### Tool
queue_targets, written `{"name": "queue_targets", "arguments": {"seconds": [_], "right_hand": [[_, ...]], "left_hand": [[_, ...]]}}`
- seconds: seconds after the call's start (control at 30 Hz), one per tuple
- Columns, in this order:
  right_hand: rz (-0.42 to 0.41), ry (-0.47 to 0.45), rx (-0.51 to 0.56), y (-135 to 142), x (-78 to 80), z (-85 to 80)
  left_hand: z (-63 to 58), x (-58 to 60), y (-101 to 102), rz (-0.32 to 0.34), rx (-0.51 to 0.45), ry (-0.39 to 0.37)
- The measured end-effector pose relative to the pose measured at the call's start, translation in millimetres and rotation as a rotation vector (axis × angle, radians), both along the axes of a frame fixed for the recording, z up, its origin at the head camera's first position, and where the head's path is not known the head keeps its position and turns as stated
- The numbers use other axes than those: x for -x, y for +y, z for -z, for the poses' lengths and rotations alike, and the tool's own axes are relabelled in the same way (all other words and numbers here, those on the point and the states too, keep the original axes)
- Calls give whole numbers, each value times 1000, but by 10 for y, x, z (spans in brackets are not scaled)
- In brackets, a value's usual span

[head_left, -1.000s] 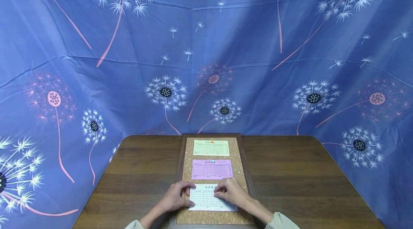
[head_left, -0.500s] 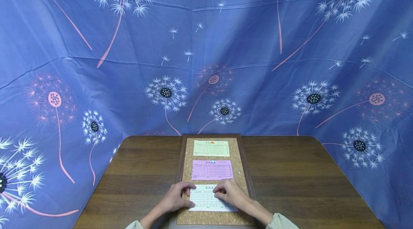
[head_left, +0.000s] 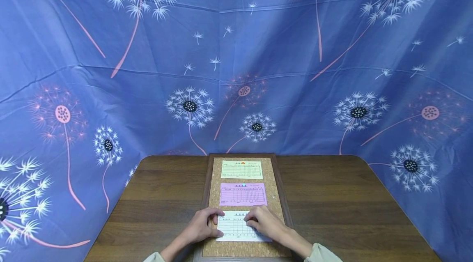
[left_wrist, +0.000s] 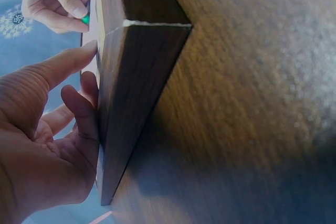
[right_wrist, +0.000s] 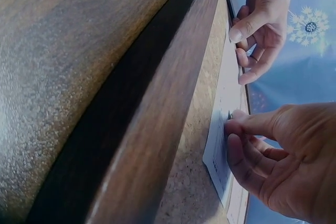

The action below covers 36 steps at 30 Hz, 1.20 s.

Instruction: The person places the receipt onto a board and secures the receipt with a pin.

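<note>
A white printed form lies on the framed cork board, nearest the person. My left hand rests at the form's left edge, its thumb and a finger spread on the paper. Over the form's upper middle, my right hand pinches a small green push pin between thumb and finger. The pin is mostly hidden by the fingertips; in the right wrist view a dark bit shows at the paper. Whether its point is in the cork, I cannot tell.
Farther up the board are a purple form with a turquoise pin and a pale green form with an orange pin. The board's raised wooden frame lies on a brown wooden table. A blue dandelion-patterned cloth hangs behind.
Both hands stay in nearly the same place on the white form. Only a very slight shift of the view shows.
</note>
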State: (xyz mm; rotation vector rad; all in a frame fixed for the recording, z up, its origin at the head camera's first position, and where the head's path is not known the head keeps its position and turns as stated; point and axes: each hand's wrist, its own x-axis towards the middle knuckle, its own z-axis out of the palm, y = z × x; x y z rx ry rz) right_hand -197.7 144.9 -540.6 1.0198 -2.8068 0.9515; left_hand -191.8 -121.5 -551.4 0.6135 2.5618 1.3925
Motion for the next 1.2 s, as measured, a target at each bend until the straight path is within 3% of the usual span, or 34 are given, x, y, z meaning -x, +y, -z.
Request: {"name": "queue_targets", "arguments": {"seconds": [0.27, 0.5, 0.63, 0.97, 1.2], "right_hand": [[21, -15, 30, 15, 29, 58], [75, -212, 250, 71, 106, 121], [126, -255, 319, 92, 149, 149], [176, -123, 316, 61, 186, 214], [256, -65, 292, 18, 203, 262]], "left_hand": [[7, 7, -7, -1, 5, -5], [-6, 18, -11, -5, 10, 6], [-6, 13, -13, -5, 15, 4], [16, 4, 0, -8, 17, 11], [17, 14, 4, -7, 19, 10]]}}
